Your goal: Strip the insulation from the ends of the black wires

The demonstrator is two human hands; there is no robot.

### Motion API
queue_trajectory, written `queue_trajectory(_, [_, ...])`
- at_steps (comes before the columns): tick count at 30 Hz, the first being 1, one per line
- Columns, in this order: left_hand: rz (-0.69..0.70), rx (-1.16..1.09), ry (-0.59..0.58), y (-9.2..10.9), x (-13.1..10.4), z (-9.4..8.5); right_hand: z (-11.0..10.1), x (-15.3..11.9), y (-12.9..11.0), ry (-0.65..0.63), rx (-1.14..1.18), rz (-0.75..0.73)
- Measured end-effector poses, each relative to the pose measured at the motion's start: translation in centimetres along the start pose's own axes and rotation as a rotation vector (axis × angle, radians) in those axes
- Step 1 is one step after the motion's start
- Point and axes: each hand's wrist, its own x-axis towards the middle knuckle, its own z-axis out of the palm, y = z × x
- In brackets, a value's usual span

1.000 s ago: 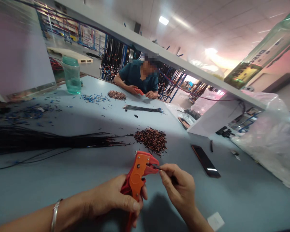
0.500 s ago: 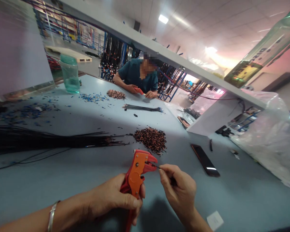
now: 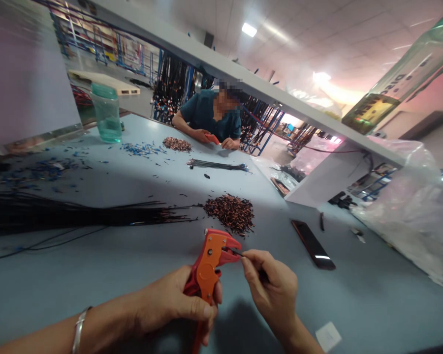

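At the left of my view, a long bundle of thin black wires lies across the pale blue-grey tabletop, with a translucent green plastic bottle standing farther back. Nearer me, I see the left hand, its fingers closed around the handles of an orange-and-red wire stripper, held with its head up and nose pointing right. Beyond that sits a heap of short black-and-copper pieces. Next, I have a thin black wire at the stripper's nose, pinched between thumb and forefinger of the right hand. Farther right lies a black rectangular phone.
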Motion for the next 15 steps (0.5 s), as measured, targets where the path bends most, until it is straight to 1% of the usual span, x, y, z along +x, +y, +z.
queue_trajectory(8, [0.003,0.010,-0.014,0.06,-0.05,0.09,-0.13,0.13,-0.09,0.005,-0.019,-0.030])
queue_trajectory(15, [-0.003,0.011,0.005,0.13,-0.01,0.18,-0.17,0.26,-0.25,0.033,-0.037,-0.035])
